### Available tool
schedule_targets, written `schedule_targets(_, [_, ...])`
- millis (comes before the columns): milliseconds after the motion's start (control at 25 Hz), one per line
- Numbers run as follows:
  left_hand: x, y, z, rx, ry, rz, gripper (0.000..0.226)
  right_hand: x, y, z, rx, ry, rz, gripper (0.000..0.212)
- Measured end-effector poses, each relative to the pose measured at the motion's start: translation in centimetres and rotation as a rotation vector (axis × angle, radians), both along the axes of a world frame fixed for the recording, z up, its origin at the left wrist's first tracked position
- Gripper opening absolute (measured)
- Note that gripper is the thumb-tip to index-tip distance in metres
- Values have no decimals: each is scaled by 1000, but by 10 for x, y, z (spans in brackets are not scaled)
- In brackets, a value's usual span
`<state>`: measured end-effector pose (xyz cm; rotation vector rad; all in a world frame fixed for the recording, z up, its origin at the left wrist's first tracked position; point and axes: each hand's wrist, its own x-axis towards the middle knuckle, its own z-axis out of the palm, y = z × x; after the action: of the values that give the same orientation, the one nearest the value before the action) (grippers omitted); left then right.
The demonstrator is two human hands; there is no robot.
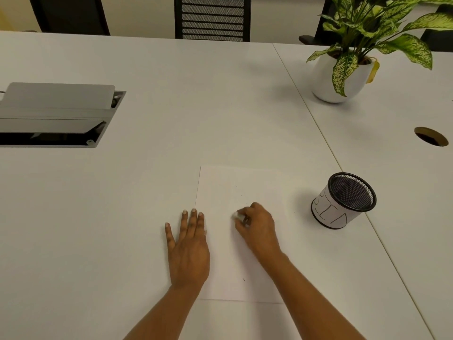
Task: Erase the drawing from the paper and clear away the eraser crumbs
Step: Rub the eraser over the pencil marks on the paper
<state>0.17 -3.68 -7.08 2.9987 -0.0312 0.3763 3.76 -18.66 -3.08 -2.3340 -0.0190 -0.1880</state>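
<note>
Right hand (pixel 257 227) pinching eraser (pixel 237 215) on paper (pixel 245 182); left hand (pixel 188 249) spread flat, white table (pixel 98 217).

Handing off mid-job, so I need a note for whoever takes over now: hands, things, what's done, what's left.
Left hand: flat, fingers straight, on the left edge of the paper.
Right hand: pinches the eraser against the sheet's middle.
Done: sheet looks nearly blank, no drawing readable.
Left: a few small dark specks, marks or crumbs, cannot tell; rub out or brush off.
Mesh cup sits on the table right of the sheet.
</note>
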Motion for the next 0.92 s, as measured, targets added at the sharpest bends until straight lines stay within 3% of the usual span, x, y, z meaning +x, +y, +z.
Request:
schedule_targets(120, [0,-1,-1,28,-8,21,65,-2,2,4,-25,13,4,13])
schedule_targets(320, [0,-1,0,48,-5,24,68,-69,16,-3,-21,49,258,14])
schedule_targets(680, [-2,-1,-1,32,-34,4,54,22,-19,4,-32,76,-201,16])
schedule_targets(840, [-1,-1,-1,13,-38,23,48,-35,28,-7,54,65,189,11])
schedule_targets(920, [-1,-1,-1,0,-22,7,53,-32,28,-10,33,34,239,12])
